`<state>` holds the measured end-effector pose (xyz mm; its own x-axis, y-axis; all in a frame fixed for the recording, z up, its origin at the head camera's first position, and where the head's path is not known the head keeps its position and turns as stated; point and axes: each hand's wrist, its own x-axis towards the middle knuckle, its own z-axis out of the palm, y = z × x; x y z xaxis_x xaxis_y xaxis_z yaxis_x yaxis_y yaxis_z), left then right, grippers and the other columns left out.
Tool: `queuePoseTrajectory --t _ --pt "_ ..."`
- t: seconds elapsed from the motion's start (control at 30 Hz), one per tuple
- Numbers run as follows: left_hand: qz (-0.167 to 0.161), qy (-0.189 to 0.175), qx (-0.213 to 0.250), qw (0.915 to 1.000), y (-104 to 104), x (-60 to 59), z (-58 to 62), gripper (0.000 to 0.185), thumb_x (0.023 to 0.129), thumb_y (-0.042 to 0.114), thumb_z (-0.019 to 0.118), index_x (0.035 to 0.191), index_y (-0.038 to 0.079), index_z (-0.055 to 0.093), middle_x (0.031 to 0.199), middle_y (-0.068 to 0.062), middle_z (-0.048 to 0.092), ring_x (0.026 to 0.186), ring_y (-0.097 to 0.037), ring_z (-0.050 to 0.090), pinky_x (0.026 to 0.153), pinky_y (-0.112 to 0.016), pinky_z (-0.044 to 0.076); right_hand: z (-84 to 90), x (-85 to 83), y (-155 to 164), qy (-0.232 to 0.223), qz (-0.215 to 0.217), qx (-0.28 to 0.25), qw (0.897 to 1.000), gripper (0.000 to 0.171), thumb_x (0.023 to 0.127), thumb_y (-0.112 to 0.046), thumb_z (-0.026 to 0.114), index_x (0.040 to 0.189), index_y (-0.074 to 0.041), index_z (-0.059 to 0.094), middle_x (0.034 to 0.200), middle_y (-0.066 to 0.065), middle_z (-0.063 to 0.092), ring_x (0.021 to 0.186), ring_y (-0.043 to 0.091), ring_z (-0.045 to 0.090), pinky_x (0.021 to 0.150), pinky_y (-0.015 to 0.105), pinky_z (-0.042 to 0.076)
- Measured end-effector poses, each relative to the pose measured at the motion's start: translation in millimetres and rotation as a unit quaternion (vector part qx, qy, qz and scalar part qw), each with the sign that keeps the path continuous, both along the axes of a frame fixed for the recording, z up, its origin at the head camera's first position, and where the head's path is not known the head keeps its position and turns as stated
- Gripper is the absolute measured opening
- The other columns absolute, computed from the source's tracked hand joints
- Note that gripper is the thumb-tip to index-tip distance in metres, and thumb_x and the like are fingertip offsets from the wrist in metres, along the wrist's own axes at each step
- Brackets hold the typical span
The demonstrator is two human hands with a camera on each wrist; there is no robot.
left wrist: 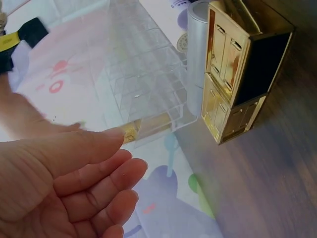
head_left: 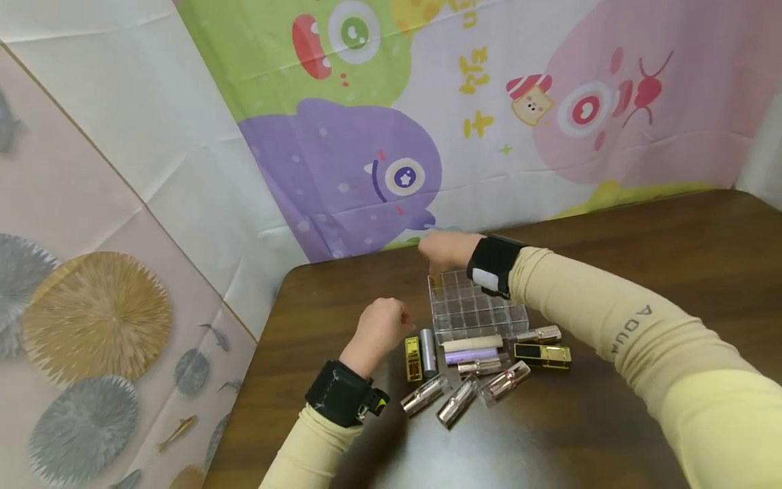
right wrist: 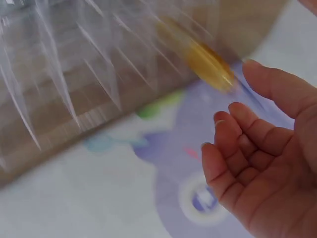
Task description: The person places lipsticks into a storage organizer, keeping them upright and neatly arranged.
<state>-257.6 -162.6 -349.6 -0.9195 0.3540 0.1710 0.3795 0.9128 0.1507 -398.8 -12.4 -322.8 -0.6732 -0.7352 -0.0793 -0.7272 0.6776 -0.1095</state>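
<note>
- The right hand (head_left: 449,250) hovers over the far left corner of the clear organizer (head_left: 476,307), fingers loosely curled and holding nothing.
- A gold lipstick (head_left: 435,280) stands in that corner compartment; it is blurred in the right wrist view.
- The left hand (head_left: 381,326) rests left of the organizer, fingers relaxed and empty.
- Loose lipstick tubes (head_left: 482,370) lie on the tabletop (head_left: 641,258) near the organizer; a square gold case (left wrist: 233,74) partly hides a silver tube (left wrist: 197,49).

The head view looks down from above at the organizer (head_left: 473,307), fairly far off. Both wrist views sit close beside the organizer (left wrist: 148,74) (right wrist: 74,74), sharing it with the head view.
</note>
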Motion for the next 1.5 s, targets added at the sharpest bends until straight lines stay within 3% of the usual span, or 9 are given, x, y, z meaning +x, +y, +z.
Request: queuePoseTrajectory --t 0.1,0.23,0.37,0.5,0.7,0.93,1.03,1.2,1.5 --pt "-0.001 0.003 0.003 1.0000 0 -0.4 3.5 0.005 0.075 0.011 0.071 0.071 0.009 0.069 0.065 0.002 0.061 0.059 -0.012 0.054 0.054 -0.026 0.043 40.9 13.6 17 0.021 0.020 -0.068 0.997 0.026 0.066 -0.006 0.063 0.052 -0.011 0.042 0.054 -0.003 0.035 0.053 0.012 0.029 0.051 0.028 0.029" --pt "-0.001 0.001 0.007 1.0000 -1 -1.0 8.4 0.003 0.076 0.009 0.069 0.075 0.009 0.071 0.068 0.001 0.063 0.060 -0.012 0.053 0.055 -0.026 0.043 90.5 44.5 44 0.034 0.026 -0.117 0.992 0.009 0.071 -0.005 0.062 0.063 -0.003 0.059 0.062 0.003 0.053 0.059 0.015 0.045 0.060 0.031 0.041" --pt "-0.007 0.001 0.004 1.0000 -1 -0.6 11.4 0.004 0.077 0.009 0.068 0.079 0.008 0.072 0.072 -0.001 0.066 0.064 -0.015 0.058 0.058 -0.028 0.046 104.7 69.9 72 0.035 0.017 -0.158 0.987 0.012 0.076 -0.005 0.062 0.083 0.003 0.068 0.079 0.011 0.065 0.074 0.022 0.058 0.071 0.035 0.047" --pt "-0.013 0.002 0.010 0.9999 -3 1.0 13.2 0.005 0.077 0.007 0.068 0.080 0.008 0.072 0.072 0.000 0.065 0.064 -0.014 0.057 0.059 -0.028 0.046 88.2 92.2 99 0.074 0.022 -0.188 0.979 0.009 0.077 -0.004 0.065 0.084 0.000 0.070 0.076 0.007 0.066 0.071 0.019 0.058 0.067 0.034 0.046" --pt "-0.020 0.002 0.014 0.9997 -3 3.7 15.6 0.007 0.077 0.006 0.065 0.071 0.008 0.068 0.061 0.002 0.055 0.057 -0.011 0.042 0.054 -0.025 0.037 31.3 125.2 130 0.144 0.019 -0.162 0.976 0.008 0.073 -0.009 0.068 0.081 -0.010 0.071 0.075 -0.003 0.065 0.070 0.017 0.053 0.065 0.037 0.041" --pt "-0.008 -0.019 0.018 0.9996 -4 9.2 13.0 0.010 0.078 0.009 0.065 0.084 0.005 0.072 0.072 -0.001 0.066 0.065 -0.014 0.057 0.061 -0.029 0.047 -32.0 143.2 144 0.154 0.013 -0.090 0.984 0.009 0.068 -0.014 0.072 0.070 -0.016 0.064 0.064 -0.008 0.055 0.061 0.012 0.040 0.055 0.028 0.026" --pt "-0.009 -0.025 0.018 0.9995 -3 10.8 10.7 0.012 0.078 0.010 0.065 0.086 0.004 0.072 0.078 -0.004 0.068 0.073 -0.019 0.062 0.066 -0.032 0.049 -44.2 147.6 149 0.145 0.005 -0.068 0.987 0.014 0.067 -0.018 0.074 0.068 -0.017 0.061 0.063 -0.009 0.051 0.060 0.013 0.038 0.056 0.028 0.025" --pt "-0.012 -0.023 0.017 0.9995 -4 13.3 7.3 0.011 0.077 0.009 0.064 0.084 0.005 0.072 0.075 -0.002 0.068 0.068 -0.016 0.060 0.063 -0.030 0.048 -56.5 150.9 154 0.126 -0.013 -0.051 0.991 0.022 0.067 -0.021 0.076 0.064 -0.017 0.055 0.061 -0.008 0.046 0.059 0.013 0.037 0.056 0.028 0.023" --pt "-0.007 -0.026 0.008 0.9996 -5 13.2 6.4 0.010 0.078 0.010 0.065 0.084 0.006 0.072 0.076 -0.004 0.067 0.071 -0.018 0.061 0.064 -0.031 0.048 -63.9 148.4 154 0.099 -0.029 -0.069 0.992 0.024 0.068 -0.015 0.073 0.059 -0.020 0.051 0.059 -0.010 0.045 0.057 0.012 0.037 0.055 0.027 0.022"
